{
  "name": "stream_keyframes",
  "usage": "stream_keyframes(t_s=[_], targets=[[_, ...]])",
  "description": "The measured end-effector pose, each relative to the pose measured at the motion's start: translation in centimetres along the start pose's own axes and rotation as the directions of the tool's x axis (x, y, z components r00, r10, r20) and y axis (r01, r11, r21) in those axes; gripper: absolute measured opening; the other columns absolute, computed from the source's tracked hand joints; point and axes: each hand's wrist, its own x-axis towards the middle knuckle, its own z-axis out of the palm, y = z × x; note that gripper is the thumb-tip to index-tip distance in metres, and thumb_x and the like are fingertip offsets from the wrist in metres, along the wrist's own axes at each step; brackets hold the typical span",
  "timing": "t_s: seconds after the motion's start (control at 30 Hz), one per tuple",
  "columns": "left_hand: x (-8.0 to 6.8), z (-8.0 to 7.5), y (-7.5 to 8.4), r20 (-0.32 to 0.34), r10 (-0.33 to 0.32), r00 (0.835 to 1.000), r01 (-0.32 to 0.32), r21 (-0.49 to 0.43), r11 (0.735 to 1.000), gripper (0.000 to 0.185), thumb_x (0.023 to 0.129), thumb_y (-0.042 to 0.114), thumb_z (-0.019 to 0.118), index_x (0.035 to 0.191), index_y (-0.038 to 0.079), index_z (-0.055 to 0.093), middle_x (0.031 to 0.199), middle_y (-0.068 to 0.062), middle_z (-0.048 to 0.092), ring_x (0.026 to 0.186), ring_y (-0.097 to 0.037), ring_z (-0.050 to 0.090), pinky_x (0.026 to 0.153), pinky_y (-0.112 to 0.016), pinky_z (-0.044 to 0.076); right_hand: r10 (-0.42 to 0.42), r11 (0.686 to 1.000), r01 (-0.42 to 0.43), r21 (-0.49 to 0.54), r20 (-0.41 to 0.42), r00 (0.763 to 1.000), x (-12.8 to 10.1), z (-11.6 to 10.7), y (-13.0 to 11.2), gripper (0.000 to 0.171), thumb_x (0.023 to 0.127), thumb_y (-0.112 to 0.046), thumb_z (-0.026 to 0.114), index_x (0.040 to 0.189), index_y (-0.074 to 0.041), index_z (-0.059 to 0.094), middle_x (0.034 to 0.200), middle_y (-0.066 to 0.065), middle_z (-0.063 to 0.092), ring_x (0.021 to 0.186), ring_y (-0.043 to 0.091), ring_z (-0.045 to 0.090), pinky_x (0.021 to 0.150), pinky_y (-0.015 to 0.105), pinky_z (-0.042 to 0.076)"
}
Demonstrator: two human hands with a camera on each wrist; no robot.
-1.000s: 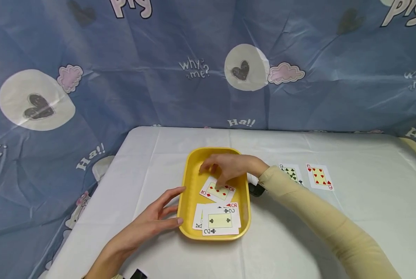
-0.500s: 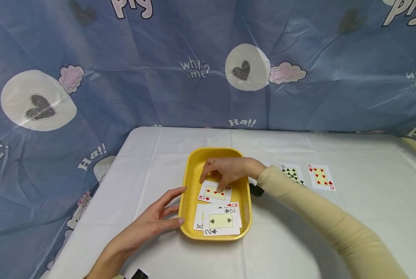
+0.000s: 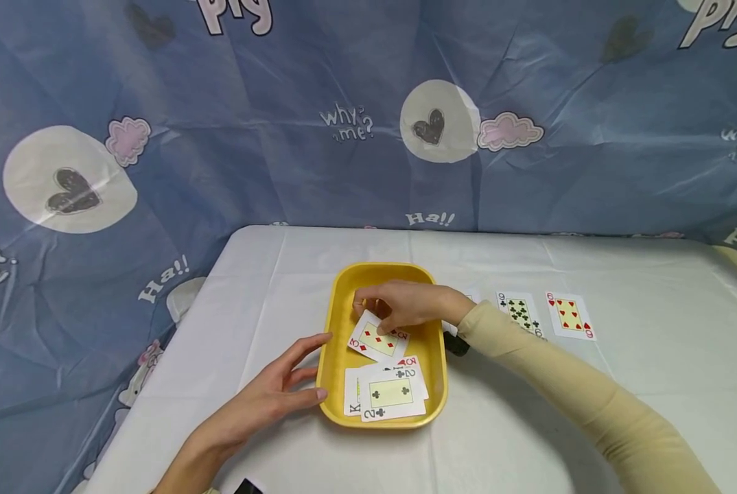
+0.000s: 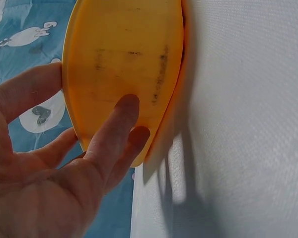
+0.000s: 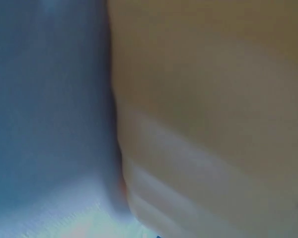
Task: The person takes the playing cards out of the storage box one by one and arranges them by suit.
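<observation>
A yellow tray (image 3: 337,363) stands on the white-covered table. Inside it, my right hand (image 3: 399,304) pinches a diamonds playing card (image 3: 375,342), thumb on its face and curled fingers at its far edge. Nearer me in the tray lies a small overlapping pile: a two of clubs (image 3: 392,396) on top, partly covering a king (image 3: 352,398) and a red-pip card. My left hand (image 3: 266,391) rests with spread fingers along the tray's left side. The left wrist view shows its fingertips against the tray's outer wall (image 4: 124,64). A blurred tan surface (image 5: 213,99) fills much of the right wrist view.
On the table right of the tray lie a nine of clubs (image 3: 519,312) and a six of hearts (image 3: 570,315), face up. Another card is mostly hidden behind the right wrist. A patterned blue cloth (image 3: 270,151) hangs behind the table.
The diamonds card has turned in my right hand and shifted slightly left. The two of clubs on the pile has tilted a little. My left hand has stayed by the tray.
</observation>
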Motion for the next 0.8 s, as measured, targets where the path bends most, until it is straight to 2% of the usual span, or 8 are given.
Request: stream_keyframes(t_s=[0.13,0.23,0.33,0.43,0.67,0.8], targets=[[0.03,0.08,0.0,0.0,-0.007,1.0,0.007,-0.01,1.0,0.072,0.09,0.021,0.073,0.151,0.028,0.035,0.159,0.0,0.019,0.133,-0.025,0.045,0.101,-0.043,0.038,-0.019,0.997,0.025,0.067,-0.083,0.996,-0.21,0.01,0.11,0.03,0.093,-0.006,0.069,0.114,-0.023,0.055,0.098,-0.004,0.062,0.085,0.013,0.059,0.075,0.027,0.048],[0.05,0.09,-0.03,-0.003,-0.01,1.0,0.01,-0.012,1.0,0.072,0.09,0.021,0.073,0.151,0.028,0.035,0.159,0.0,0.019,0.134,-0.026,0.044,0.102,-0.044,0.038,-0.052,0.992,0.073,0.105,-0.187,0.981,-0.34,0.06,0.23,0.03,0.094,-0.002,0.065,0.116,-0.02,0.056,0.108,-0.005,0.06,0.091,0.012,0.06,0.076,0.029,0.051],[0.06,0.06,-0.03,-0.002,-0.009,1.0,0.009,-0.008,1.0,0.073,0.09,0.021,0.073,0.151,0.028,0.034,0.159,0.001,0.019,0.135,-0.027,0.043,0.102,-0.044,0.038,-0.07,0.987,0.111,0.118,-0.309,0.948,-0.6,0.1,0.29,0.03,0.094,0.0,0.065,0.117,-0.019,0.057,0.114,-0.006,0.059,0.095,0.012,0.058,0.081,0.031,0.05],[0.04,-0.01,-0.01,0.003,-0.002,1.0,0.002,-0.007,1.0,0.073,0.091,0.021,0.073,0.151,0.028,0.034,0.159,0.001,0.019,0.135,-0.027,0.042,0.102,-0.045,0.037,-0.067,0.983,0.13,0.13,-0.405,0.912,-0.82,0.14,0.34,0.03,0.094,-0.002,0.065,0.118,-0.019,0.057,0.115,-0.006,0.058,0.092,0.014,0.057,0.084,0.032,0.049],[0.02,-0.05,0.02,0.007,0.004,1.0,-0.004,0.001,1.0,0.073,0.091,0.021,0.073,0.152,0.028,0.033,0.159,0.003,0.018,0.135,-0.027,0.042,0.103,-0.048,0.035,-0.03,0.969,0.154,0.194,-0.526,0.85,-0.89,0.2,0.42,0.03,0.095,-0.006,0.064,0.121,-0.018,0.058,0.119,-0.003,0.059,0.09,0.017,0.06,0.083,0.036,0.051],[0.04,-0.09,-0.07,0.008,0.002,1.0,-0.002,-0.002,1.0,0.074,0.091,0.02,0.072,0.152,0.028,0.033,0.16,0.002,0.017,0.136,-0.028,0.041,0.104,-0.049,0.035,0.022,0.96,0.15,0.236,-0.597,0.802,-0.9,0.35,0.28,0.032,0.094,-0.004,0.065,0.123,-0.015,0.056,0.118,0.001,0.057,0.092,0.019,0.062,0.081,0.039,0.052]])
